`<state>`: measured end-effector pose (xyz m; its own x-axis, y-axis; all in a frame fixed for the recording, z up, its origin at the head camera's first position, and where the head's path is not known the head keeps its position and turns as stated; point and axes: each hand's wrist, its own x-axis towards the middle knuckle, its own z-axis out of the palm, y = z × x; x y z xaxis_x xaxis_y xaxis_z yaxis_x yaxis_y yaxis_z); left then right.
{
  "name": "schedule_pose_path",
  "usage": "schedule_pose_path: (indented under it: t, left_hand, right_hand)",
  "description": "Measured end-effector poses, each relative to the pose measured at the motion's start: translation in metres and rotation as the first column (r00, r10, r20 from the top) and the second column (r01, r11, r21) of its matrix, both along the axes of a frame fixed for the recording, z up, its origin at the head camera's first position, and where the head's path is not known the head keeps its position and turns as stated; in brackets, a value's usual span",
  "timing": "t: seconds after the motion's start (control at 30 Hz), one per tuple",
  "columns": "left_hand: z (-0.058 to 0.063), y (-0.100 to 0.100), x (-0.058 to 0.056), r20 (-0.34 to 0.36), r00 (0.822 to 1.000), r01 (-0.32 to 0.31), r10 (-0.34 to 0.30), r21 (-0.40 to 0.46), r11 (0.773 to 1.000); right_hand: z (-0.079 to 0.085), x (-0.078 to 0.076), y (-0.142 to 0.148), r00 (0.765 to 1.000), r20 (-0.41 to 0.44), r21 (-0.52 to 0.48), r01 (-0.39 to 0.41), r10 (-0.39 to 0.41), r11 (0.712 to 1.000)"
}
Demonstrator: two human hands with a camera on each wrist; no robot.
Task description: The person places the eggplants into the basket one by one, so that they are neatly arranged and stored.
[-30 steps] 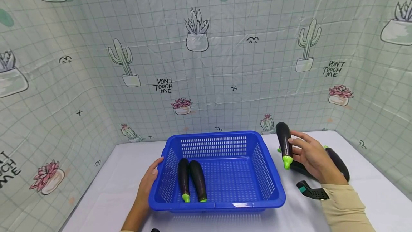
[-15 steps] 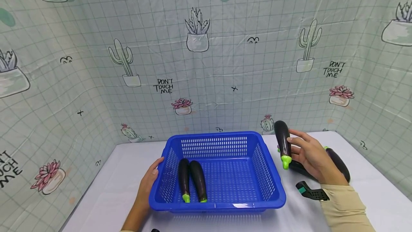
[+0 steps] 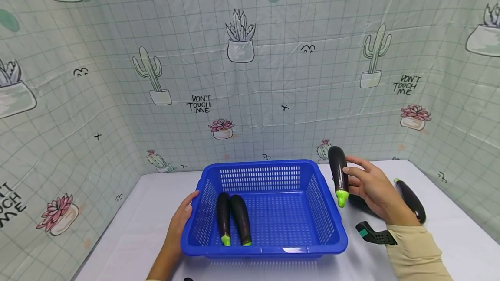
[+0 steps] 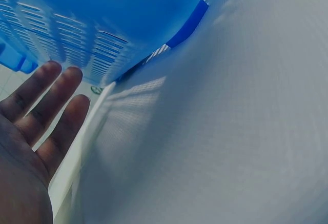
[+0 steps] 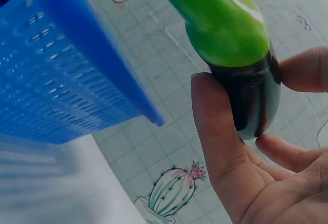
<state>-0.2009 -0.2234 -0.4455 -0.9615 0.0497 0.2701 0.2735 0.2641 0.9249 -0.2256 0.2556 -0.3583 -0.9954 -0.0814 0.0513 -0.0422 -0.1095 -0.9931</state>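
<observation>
An eggplant [image 3: 337,168] with a bright green stem end is held above the table by my right hand [image 3: 367,187], just right of the blue basket [image 3: 269,249]. Thumb and fingers pinch its dark body in the right wrist view, below the green cap [image 5: 236,29]. My left hand [image 3: 179,220] is at the basket's left side. In the left wrist view its fingers [image 4: 61,126] are straight, with their tips at the slotted outer wall [image 4: 66,34]. Inside the basket, two eggplants lie side by side at the left, one [image 3: 223,218] nearest the wall and another [image 3: 240,218] beside it.
On the white table [image 3: 129,229], one eggplant [image 3: 410,200] lies right of my right arm. Another dark eggplant [image 3: 361,205] is partly hidden under my right hand. A patterned cloth [image 3: 258,90] hangs behind the table and along both sides.
My right hand has moved slightly left with the eggplant, closer to the basket's right rim. The left hand and the basket stay in place.
</observation>
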Motion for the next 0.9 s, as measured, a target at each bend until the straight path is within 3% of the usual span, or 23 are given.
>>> schedule_pose_path:
  t: [0.27,0.57,0.9]
  left_hand:
    - [-0.002,0.001,-0.001,-0.02,1.0,0.005,-0.005,0.006,1.0]
    - [-0.003,0.001,0.0,-0.025,1.0,-0.011,0.012,0.012,1.0]
    - [-0.002,-0.001,0.0,0.008,1.0,-0.023,0.023,-0.012,1.0]
  right_hand:
    - [0.002,-0.001,-0.008,0.999,0.033,-0.06,-0.032,0.034,0.998]
    - [0.005,-0.001,-0.011,0.999,0.023,-0.011,-0.048,0.048,0.999]
    - [0.008,-0.006,-0.017,0.99,0.019,0.121,-0.144,0.142,0.982]
